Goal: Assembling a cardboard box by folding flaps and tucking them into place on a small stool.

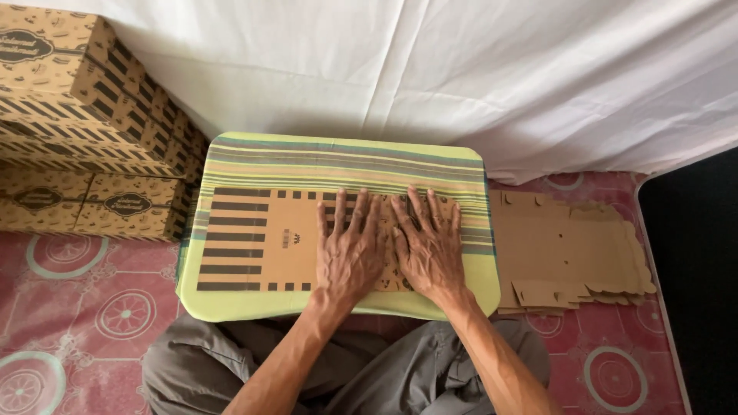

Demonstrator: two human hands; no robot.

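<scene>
Soft, even daylight, sharp focus throughout; faint shadows pool under the draped white cloth [430, 69], edges bowing slightly.

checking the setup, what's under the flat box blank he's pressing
A striped cushion lies under the blank, on the patterned floor. Both hands, left and right, press flat on the blank, hiding its right part.
</scene>
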